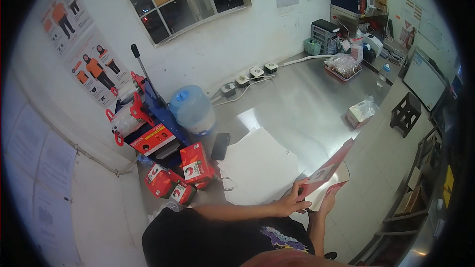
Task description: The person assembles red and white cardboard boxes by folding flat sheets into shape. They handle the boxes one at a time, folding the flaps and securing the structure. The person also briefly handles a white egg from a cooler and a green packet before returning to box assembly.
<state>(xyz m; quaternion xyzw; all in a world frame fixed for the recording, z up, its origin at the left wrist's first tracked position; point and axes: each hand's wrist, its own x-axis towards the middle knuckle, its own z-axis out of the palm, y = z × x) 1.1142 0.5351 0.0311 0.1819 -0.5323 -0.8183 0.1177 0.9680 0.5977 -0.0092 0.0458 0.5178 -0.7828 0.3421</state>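
Observation:
Between my two hands, over the table's front edge, is a red carton (327,169) with a pale inside, partly folded, its tall flap standing up. My left hand (293,201) grips its left side, fingers against the red panel. My right hand (325,204) is closed around its lower right part, with some fingers hidden behind it. Just left of my hands, flat white card sheets (260,170) lie stacked on the steel table (292,89). Several folded red cartons (197,165) stand at the table's left end, beside a dark phone (220,146).
A blue press machine (163,118) with red clamps and an upright lever stands at left, beside a blue-lidded water container (192,111). Plugs and cables (242,80) run along the wall. A tissue box (361,113) sits near the right edge; a black stool (406,113) stands beyond.

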